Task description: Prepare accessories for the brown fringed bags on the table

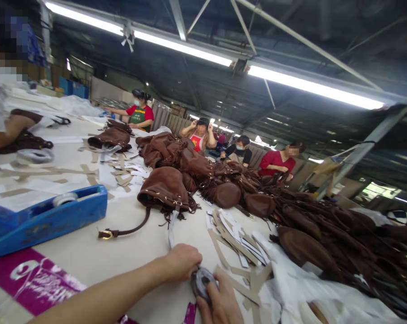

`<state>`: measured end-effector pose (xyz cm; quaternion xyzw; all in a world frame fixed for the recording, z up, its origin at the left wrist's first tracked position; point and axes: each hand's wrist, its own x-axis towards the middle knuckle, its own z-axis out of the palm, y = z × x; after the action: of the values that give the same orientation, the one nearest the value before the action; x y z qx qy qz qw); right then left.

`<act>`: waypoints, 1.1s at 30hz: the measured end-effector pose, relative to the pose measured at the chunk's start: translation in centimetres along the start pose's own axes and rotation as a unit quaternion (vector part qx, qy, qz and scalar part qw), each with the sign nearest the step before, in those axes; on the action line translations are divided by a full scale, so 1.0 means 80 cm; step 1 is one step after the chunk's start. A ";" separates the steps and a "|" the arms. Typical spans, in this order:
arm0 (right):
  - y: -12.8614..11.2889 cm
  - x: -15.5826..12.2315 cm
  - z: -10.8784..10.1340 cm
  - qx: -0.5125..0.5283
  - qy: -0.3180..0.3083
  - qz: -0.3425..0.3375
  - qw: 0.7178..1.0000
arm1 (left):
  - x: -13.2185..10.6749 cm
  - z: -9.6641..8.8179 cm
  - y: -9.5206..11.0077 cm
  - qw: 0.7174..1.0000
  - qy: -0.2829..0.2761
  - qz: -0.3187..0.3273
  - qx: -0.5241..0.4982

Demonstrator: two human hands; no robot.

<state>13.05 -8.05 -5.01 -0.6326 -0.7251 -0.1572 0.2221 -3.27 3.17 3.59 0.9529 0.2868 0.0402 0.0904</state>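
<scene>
While our left hand (183,262) is clenched, apparently on the pale strip (171,229), our right hand (222,299) grasps the grey roll (202,282) toward the near edge of the worktop (129,252). The strip runs up to the nearest brown bag (166,189), so we judge this one as partway: strip attached, windings left on the roll. Toward the right edge lie heaped bags (193,163); we cannot tell which are finished.

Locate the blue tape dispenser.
In the head view, the blue tape dispenser sits at the left edge, beyond the purple printed sheet and left of the buckled brown strap.
</scene>
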 end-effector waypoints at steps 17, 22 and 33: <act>-0.047 0.042 -0.019 -0.022 -0.079 0.100 0.992 | -0.017 -0.010 -0.047 0.999 0.016 -0.029 -0.029; -0.059 0.053 -0.022 -0.067 -0.104 0.134 0.983 | -0.019 -0.005 -0.025 0.998 0.018 -0.023 -0.057; -0.050 0.059 -0.014 -0.089 -0.104 0.128 0.982 | -0.019 0.011 -0.022 0.995 0.052 0.029 -0.076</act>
<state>8.73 -5.22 -1.40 -0.7503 -0.6403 -0.1251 0.1065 -5.40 3.61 2.36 0.9478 0.2595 0.1136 0.1464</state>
